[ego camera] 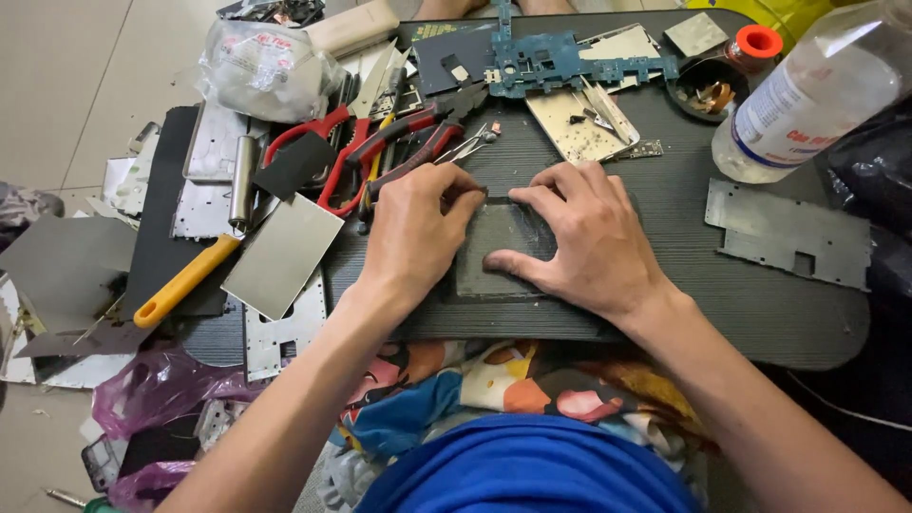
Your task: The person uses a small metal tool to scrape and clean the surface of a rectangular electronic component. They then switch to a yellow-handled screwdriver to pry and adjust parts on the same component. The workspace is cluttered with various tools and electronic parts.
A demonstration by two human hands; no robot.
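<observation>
A dark flat rectangular panel [499, 249] lies on the dark ribbed work board [741, 304] in front of me. My left hand [410, 236] grips the panel's upper left corner with bent fingers. My right hand [589, 237] presses on the panel, its thumb flat across the lower edge and its fingers at the top edge. Both hands touch the same panel. Most of the panel's right side is hidden under my right hand.
Red-handled pliers [404, 142] and scissors [328, 142] lie at the upper left beside a yellow-handled tool [185, 280] and metal plates [283, 255]. A blue circuit board [551, 59], a clear plastic bottle [812, 95] and a grey metal plate [788, 233] lie farther back and right.
</observation>
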